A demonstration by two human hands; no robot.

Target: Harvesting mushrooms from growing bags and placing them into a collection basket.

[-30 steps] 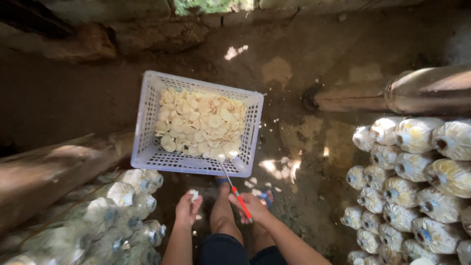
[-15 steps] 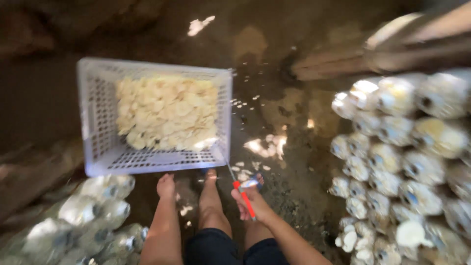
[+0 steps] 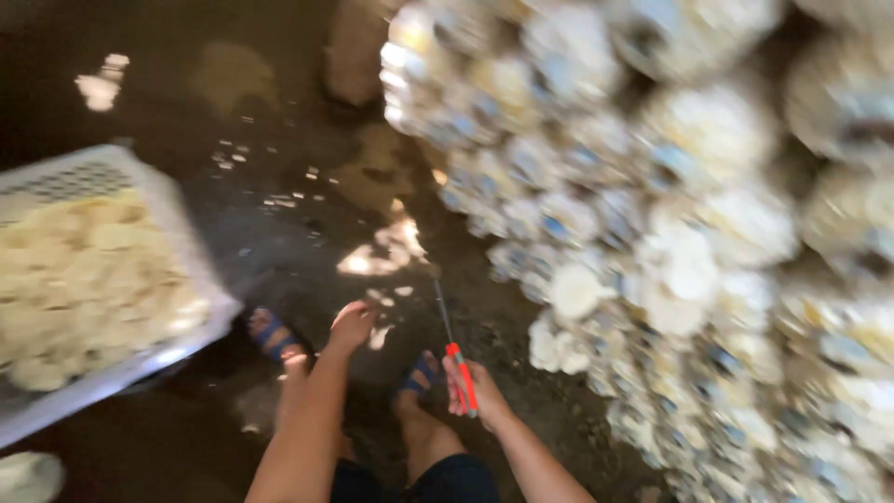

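My right hand (image 3: 475, 391) grips a thin knife with a red handle (image 3: 461, 377), its blade pointing up toward the stacked bags. My left hand (image 3: 352, 326) hangs loosely in front of me with nothing in it, fingers slightly curled. A white plastic crate (image 3: 191, 256) full of pale harvested mushrooms (image 3: 88, 289) sits on the dirt floor at the left. A wall of stacked mushroom grow bags (image 3: 670, 214) fills the right, with white mushroom clusters (image 3: 573, 291) sprouting from their mouths. The view is motion-blurred.
My sandalled feet (image 3: 270, 333) stand on dark wet earth between crate and bags. Small white scraps (image 3: 279, 191) lie scattered on the ground. A pale post (image 3: 358, 47) rises at the top centre. Another bag end (image 3: 28, 475) shows at the bottom left.
The view has swung right: the crate slid to the left edge and the right-hand stack of bags now fills most of the frame. My left hand has let go of a small white piece.
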